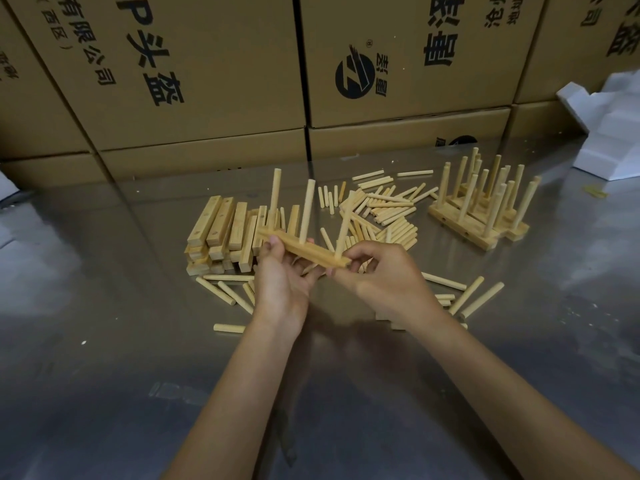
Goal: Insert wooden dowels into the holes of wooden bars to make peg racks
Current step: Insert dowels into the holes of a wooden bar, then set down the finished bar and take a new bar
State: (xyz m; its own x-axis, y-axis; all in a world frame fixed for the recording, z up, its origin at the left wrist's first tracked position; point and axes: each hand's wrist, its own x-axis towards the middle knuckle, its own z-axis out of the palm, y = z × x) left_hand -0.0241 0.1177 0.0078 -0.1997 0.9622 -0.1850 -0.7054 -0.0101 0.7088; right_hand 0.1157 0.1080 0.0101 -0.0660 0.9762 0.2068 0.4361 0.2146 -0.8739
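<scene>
The left hand (pixel 282 271) has its grip clenched round a wooden bar (pixel 304 251), fingers under it and thumb over the far-left end, so the bar is held up off the counter (pixel 104 306) in front of the person. The right hand (pixel 384 271) pinches the bar's near-right end, fingertips (pixel 346 263) curled at the foot of the third dowel (pixel 343 233), which leans a little and looks, to my eye, not yet fully seated.

The bar's long axis runs from far-left down to near-right. Three dowels rise from its upper face, across that axis: the first dowel (pixel 275 195) by the left hand, the middle dowel (pixel 307 211) at mid-bar, and the third at the right end. So the work lies at the right hand's end, and the right hand is the nearer one for pressing that dowel home while the left steadies the bar.

Beyond the grip, a stack of bare bars (pixel 221 237) sits just behind the left hand, and loose dowels (pixel 388 209) are heaped toward the counter's far edge. Finished racks (pixel 481 206) stand toward the far-right corner. More loose dowels lie on the counter under both wrists.
</scene>
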